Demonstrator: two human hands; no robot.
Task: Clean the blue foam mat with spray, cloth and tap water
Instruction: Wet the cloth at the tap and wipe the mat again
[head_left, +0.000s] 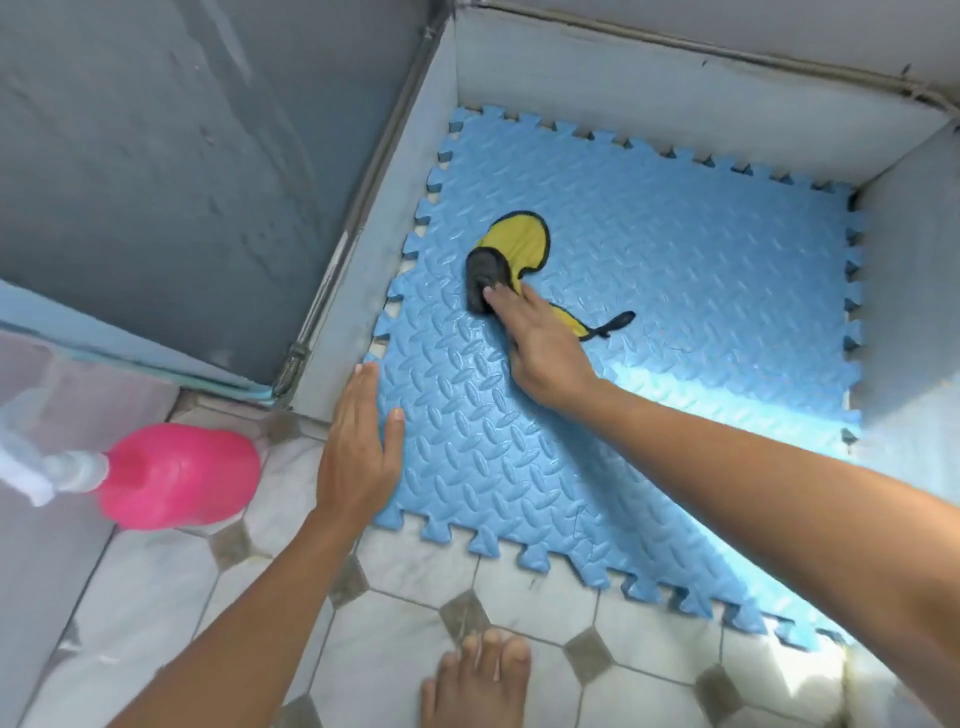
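A blue foam mat (649, 322) with jigsaw edges lies on the floor, its far part inside a low white-walled corner. On its middle lies a yellow cloth (522, 239) with black trim and a dark grey folded part. My right hand (540, 348) presses flat on the cloth, fingers on the grey fold. Flat on the mat's near left edge rests my left hand (358, 447), fingers together, holding nothing. A pink spray bottle (176, 475) with a white nozzle stands on the tiles to the left of the mat.
Grey wall (182, 156) rises at the left with a metal pipe (358, 208) along the corner. White low walls (675, 88) hem the mat at back and right. My bare foot (478, 680) stands on white tiles with grey diamond insets.
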